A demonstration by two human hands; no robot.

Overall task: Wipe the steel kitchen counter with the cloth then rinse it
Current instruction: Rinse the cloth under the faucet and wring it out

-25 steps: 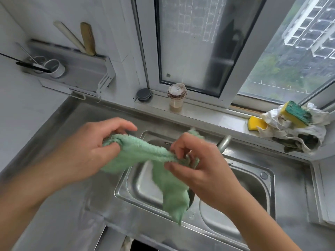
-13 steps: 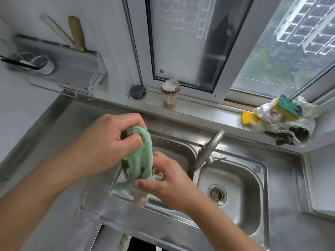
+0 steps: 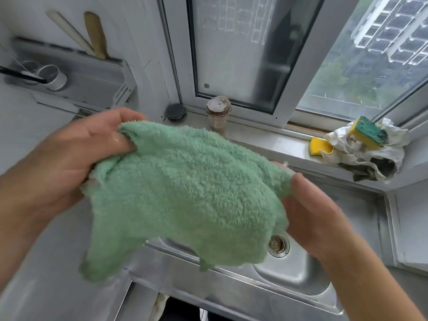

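The fluffy green terry cloth (image 3: 185,193) hangs spread at frame centre, stretched between both hands. The left hand (image 3: 76,158) grips its bunched upper-left corner; the right hand (image 3: 317,212) pinches its right edge. Probable step: opening the cloth out. Keep both grips firm and the span taut. Hold the lower hem above the stainless steel sink basin (image 3: 301,274), lower right, so drips fall inside.

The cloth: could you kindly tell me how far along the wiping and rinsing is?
Done: cannot tell whether the counter is wiped. In hand: left hand and right hand hold the cloth spread above the sink. Left: rinsing, probably; no water is visible running.
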